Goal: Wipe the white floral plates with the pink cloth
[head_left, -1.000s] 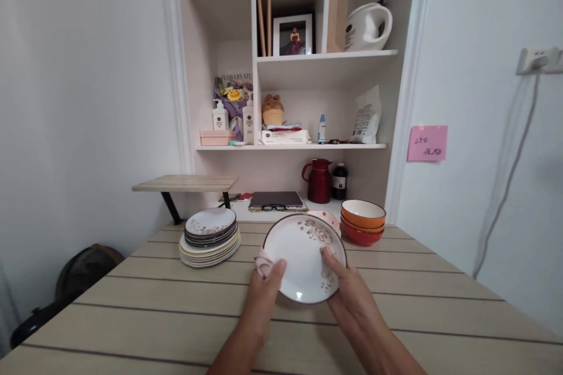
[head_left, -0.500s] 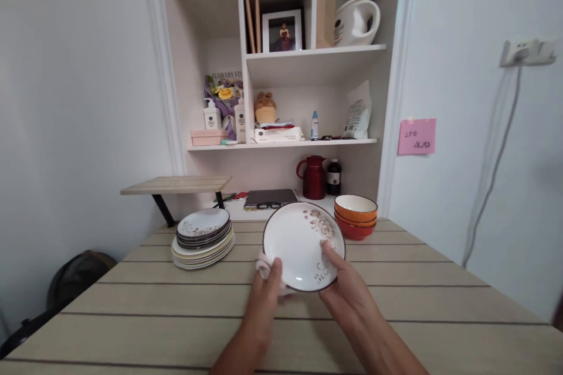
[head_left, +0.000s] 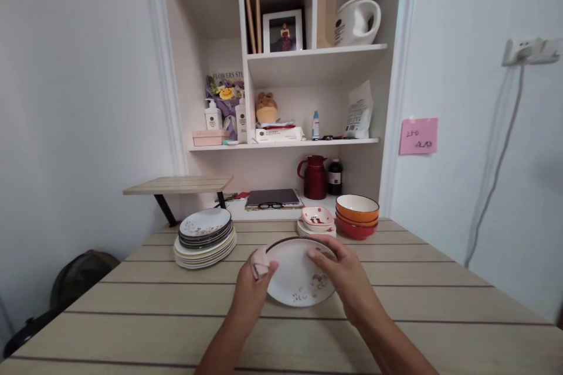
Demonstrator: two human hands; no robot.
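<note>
Over the table [head_left: 440,304], the left hand [head_left: 250,288] pinches a cloth [head_left: 260,263] at the nine-o'clock rim of a plate [head_left: 294,274]. The right hand [head_left: 349,278] closes its fingers around two o'clock, apparently for steadiness.

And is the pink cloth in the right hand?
No, the left hand holds the pink cloth at the edge of the floral plate.

Bare hands [head_left: 345,269], bare forearms [head_left: 382,328]

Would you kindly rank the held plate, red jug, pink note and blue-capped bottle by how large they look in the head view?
1. Held plate, also nearest the camera
2. Red jug and pink note: too alike to rank
3. Blue-capped bottle
</note>
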